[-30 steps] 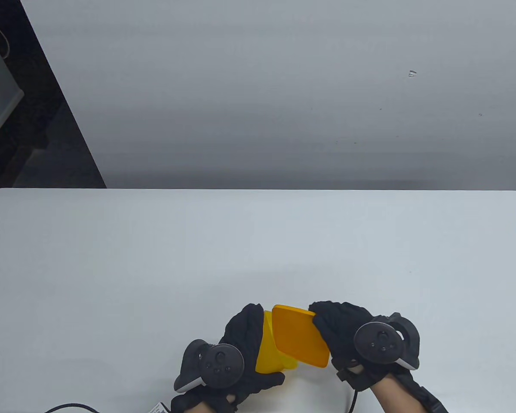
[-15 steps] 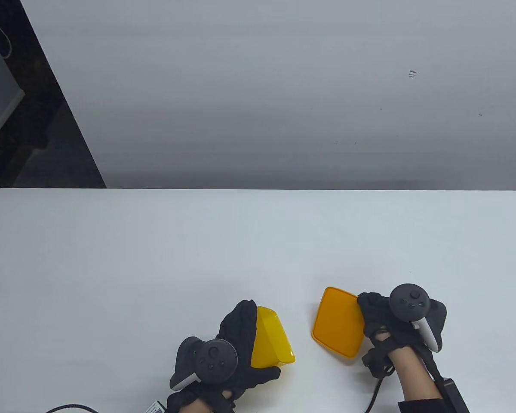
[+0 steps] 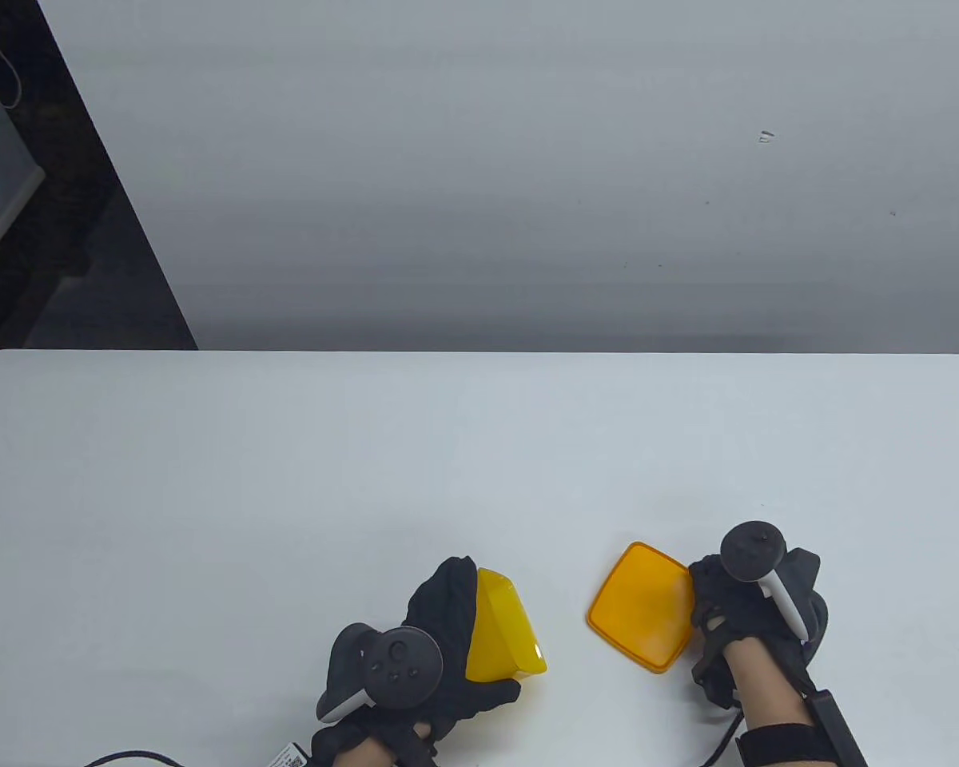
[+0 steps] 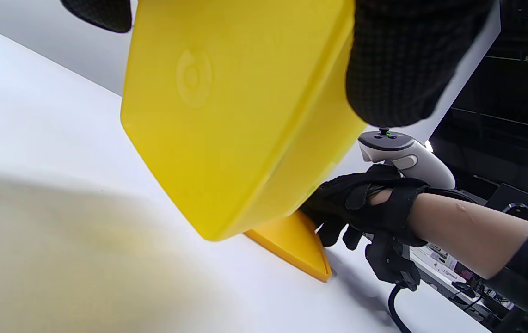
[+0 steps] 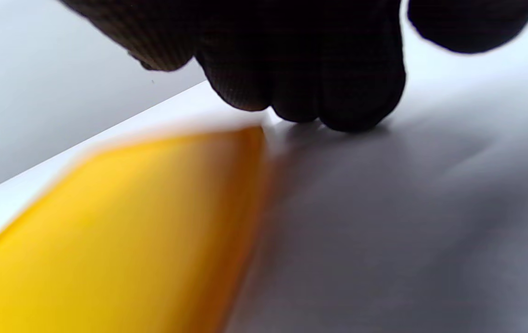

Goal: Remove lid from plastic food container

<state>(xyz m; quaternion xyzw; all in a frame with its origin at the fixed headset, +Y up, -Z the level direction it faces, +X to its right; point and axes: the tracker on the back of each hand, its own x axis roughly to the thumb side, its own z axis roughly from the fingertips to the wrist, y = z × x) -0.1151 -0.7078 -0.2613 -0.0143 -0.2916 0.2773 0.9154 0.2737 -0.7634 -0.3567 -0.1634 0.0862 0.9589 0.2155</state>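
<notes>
Yellow container (image 3: 502, 639), lidless, is gripped by the left hand (image 3: 439, 639); at its 3 o'clock, the right hand's (image 3: 735, 615) fingers (image 4: 338, 231) hold the orange lid (image 3: 641, 607) against the tabletop (image 3: 288, 479).

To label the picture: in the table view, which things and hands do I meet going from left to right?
left hand → yellow container → orange lid → right hand
</notes>
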